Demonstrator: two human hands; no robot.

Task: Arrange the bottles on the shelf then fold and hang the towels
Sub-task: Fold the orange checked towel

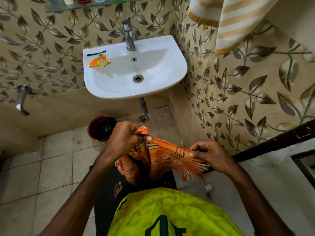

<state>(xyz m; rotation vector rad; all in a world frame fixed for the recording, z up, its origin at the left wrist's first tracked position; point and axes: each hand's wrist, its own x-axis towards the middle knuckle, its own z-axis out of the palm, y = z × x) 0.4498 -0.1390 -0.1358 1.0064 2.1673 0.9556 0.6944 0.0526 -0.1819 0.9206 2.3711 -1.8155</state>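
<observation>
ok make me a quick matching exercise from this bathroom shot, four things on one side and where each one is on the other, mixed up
Things:
1. orange towel
2. striped towel
3. orange wrapper
4. dark red pot

Places:
A. on the floor below the sink
B. hanging high on the right wall
C. held between the left hand and right hand
D. lying on the sink's left rim

Pairs: 1-C, 2-B, 3-D, 4-A

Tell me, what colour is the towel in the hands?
Orange with thin dark and pale stripes, the towel shows best in the head view.
</observation>
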